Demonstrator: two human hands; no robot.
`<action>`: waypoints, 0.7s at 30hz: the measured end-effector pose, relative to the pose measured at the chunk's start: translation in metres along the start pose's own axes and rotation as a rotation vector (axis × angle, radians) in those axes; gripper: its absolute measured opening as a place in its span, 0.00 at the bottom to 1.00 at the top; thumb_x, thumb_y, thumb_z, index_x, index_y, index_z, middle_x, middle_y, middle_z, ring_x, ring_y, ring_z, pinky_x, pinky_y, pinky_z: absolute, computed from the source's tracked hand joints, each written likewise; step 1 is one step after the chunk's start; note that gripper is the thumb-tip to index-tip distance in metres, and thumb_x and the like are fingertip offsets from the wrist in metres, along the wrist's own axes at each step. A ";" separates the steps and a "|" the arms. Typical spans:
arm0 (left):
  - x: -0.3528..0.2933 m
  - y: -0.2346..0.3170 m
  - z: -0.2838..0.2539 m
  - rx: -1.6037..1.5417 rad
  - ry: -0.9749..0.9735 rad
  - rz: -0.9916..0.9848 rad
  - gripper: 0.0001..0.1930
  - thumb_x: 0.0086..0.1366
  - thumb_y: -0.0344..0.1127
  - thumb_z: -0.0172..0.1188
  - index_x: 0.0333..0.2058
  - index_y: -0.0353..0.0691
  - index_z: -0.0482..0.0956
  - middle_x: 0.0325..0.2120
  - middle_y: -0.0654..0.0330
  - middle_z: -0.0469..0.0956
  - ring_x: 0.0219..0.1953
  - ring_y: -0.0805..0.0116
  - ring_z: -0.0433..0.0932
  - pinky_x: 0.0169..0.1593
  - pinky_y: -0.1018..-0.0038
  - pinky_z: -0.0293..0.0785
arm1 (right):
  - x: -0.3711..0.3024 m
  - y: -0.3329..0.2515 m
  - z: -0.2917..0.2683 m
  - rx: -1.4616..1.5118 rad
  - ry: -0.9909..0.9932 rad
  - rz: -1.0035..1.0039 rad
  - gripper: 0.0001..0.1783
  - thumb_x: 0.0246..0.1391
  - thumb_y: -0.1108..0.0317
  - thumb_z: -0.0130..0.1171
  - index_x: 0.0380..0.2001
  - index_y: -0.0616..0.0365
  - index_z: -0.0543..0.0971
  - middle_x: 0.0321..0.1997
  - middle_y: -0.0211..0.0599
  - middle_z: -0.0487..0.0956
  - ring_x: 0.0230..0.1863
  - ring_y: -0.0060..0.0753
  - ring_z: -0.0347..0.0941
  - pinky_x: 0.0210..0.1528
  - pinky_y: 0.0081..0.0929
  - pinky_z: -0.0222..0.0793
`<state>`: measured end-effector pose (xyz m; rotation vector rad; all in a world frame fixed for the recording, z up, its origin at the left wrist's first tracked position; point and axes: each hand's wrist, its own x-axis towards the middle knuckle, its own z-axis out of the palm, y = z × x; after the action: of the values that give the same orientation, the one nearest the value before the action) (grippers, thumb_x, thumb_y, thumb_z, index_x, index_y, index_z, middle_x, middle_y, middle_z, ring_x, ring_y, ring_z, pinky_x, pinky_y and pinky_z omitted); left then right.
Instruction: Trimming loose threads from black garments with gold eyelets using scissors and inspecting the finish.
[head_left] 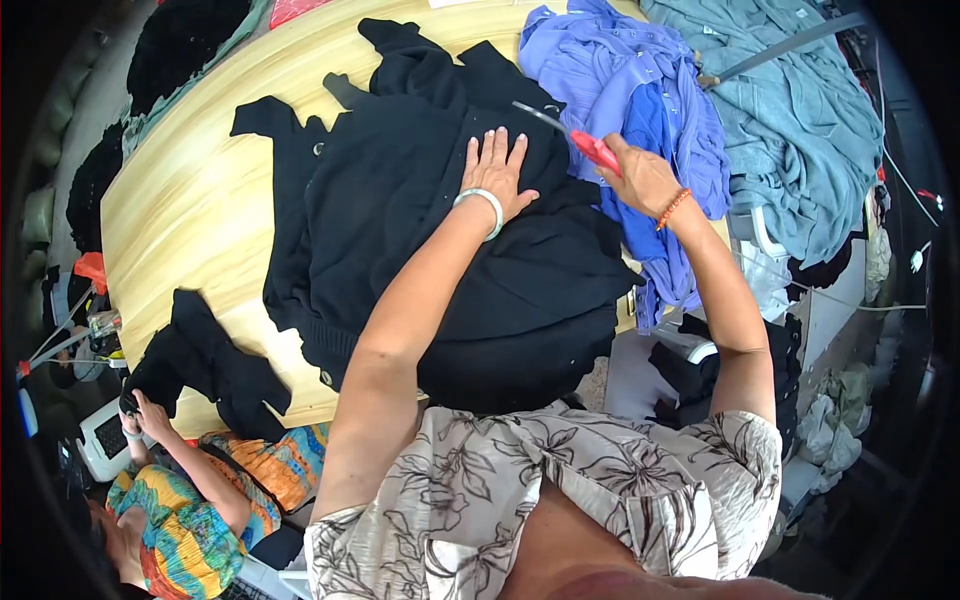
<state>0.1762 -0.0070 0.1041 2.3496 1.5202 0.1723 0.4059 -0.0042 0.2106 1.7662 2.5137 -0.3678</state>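
Observation:
My left hand [496, 178] lies flat with fingers spread on a pile of black knit garments [390, 210], a pale bangle on its wrist. My right hand [642, 178], closed, grips a red-handled tool with a slim metal blade [597, 152]; whether it is a pair of scissors I cannot tell. The blade points up and left over the black cloth, just right of my left fingertips. Part of the handle is hidden by my fingers. Metal-looking rings or buttons show along the garment's edges.
Purple garments [600, 60] and grey-green garments [800, 130] are heaped on the right. A grey metal bar [790, 48] crosses above them. At lower left, a co-worker [190, 510] handles a black piece [205, 360] at the edge of the wooden table [180, 215].

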 end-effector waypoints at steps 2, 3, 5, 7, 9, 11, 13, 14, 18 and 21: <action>0.001 -0.005 0.002 -0.009 0.025 0.041 0.45 0.58 0.55 0.61 0.67 0.44 0.51 0.67 0.45 0.49 0.71 0.49 0.45 0.71 0.54 0.35 | 0.002 0.009 0.011 0.031 0.033 -0.108 0.19 0.55 0.61 0.59 0.44 0.60 0.68 0.27 0.55 0.79 0.33 0.60 0.77 0.37 0.50 0.71; 0.002 -0.006 0.003 0.002 0.015 0.051 0.45 0.59 0.56 0.60 0.67 0.43 0.50 0.67 0.44 0.49 0.71 0.48 0.45 0.71 0.53 0.35 | 0.004 0.007 0.012 0.015 -0.025 -0.119 0.19 0.55 0.61 0.59 0.44 0.60 0.68 0.27 0.56 0.78 0.33 0.60 0.77 0.36 0.50 0.71; 0.001 -0.002 0.005 0.018 0.025 0.045 0.45 0.59 0.57 0.60 0.67 0.42 0.51 0.67 0.44 0.50 0.70 0.49 0.46 0.71 0.54 0.37 | 0.008 0.000 0.009 -0.005 -0.087 -0.154 0.19 0.55 0.62 0.58 0.44 0.62 0.68 0.26 0.56 0.78 0.33 0.60 0.77 0.35 0.50 0.71; 0.002 -0.002 0.004 0.041 0.037 0.043 0.46 0.58 0.58 0.59 0.67 0.39 0.52 0.66 0.42 0.51 0.70 0.49 0.48 0.70 0.54 0.39 | 0.011 -0.012 -0.004 -0.031 -0.122 -0.148 0.19 0.55 0.61 0.58 0.43 0.62 0.69 0.26 0.56 0.78 0.33 0.59 0.77 0.35 0.50 0.72; -0.001 -0.004 0.006 0.044 0.057 0.032 0.46 0.58 0.58 0.59 0.67 0.39 0.51 0.66 0.43 0.51 0.70 0.49 0.48 0.70 0.54 0.39 | 0.012 -0.025 -0.018 -0.063 -0.163 -0.148 0.19 0.55 0.60 0.58 0.43 0.62 0.69 0.26 0.55 0.79 0.33 0.59 0.78 0.35 0.49 0.72; -0.002 -0.005 0.009 0.043 0.078 0.027 0.46 0.58 0.58 0.60 0.67 0.40 0.51 0.66 0.43 0.51 0.70 0.49 0.48 0.70 0.54 0.40 | 0.009 -0.037 -0.029 -0.072 -0.234 -0.208 0.19 0.55 0.59 0.58 0.42 0.62 0.70 0.26 0.54 0.79 0.33 0.57 0.78 0.35 0.49 0.72; -0.001 -0.008 0.012 0.021 0.036 0.040 0.46 0.58 0.57 0.60 0.68 0.41 0.49 0.67 0.43 0.49 0.70 0.48 0.46 0.70 0.51 0.37 | 0.006 -0.052 -0.036 -0.057 -0.283 -0.271 0.20 0.53 0.59 0.60 0.42 0.61 0.71 0.25 0.53 0.79 0.33 0.57 0.78 0.34 0.48 0.72; -0.001 -0.009 0.015 0.039 0.056 0.046 0.46 0.57 0.57 0.60 0.68 0.42 0.50 0.67 0.43 0.50 0.70 0.48 0.47 0.70 0.52 0.37 | 0.004 -0.061 -0.041 -0.046 -0.315 -0.305 0.20 0.53 0.59 0.60 0.43 0.61 0.71 0.25 0.53 0.79 0.33 0.57 0.78 0.34 0.48 0.72; 0.002 -0.011 0.019 0.005 0.081 0.036 0.47 0.56 0.54 0.62 0.67 0.42 0.50 0.66 0.43 0.51 0.70 0.49 0.48 0.71 0.55 0.39 | 0.001 -0.095 -0.044 0.076 -0.407 -0.460 0.22 0.50 0.61 0.63 0.46 0.60 0.72 0.23 0.53 0.77 0.31 0.57 0.76 0.35 0.48 0.69; 0.007 -0.008 0.020 0.000 0.071 0.015 0.41 0.60 0.51 0.57 0.67 0.43 0.51 0.67 0.44 0.51 0.70 0.48 0.48 0.70 0.55 0.39 | 0.004 -0.108 -0.043 0.043 -0.427 -0.520 0.23 0.50 0.61 0.63 0.47 0.59 0.72 0.23 0.52 0.76 0.31 0.56 0.76 0.35 0.47 0.70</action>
<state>0.1779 -0.0017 0.0821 2.3789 1.5342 0.2621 0.3086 -0.0258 0.2697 0.8817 2.5986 -0.7322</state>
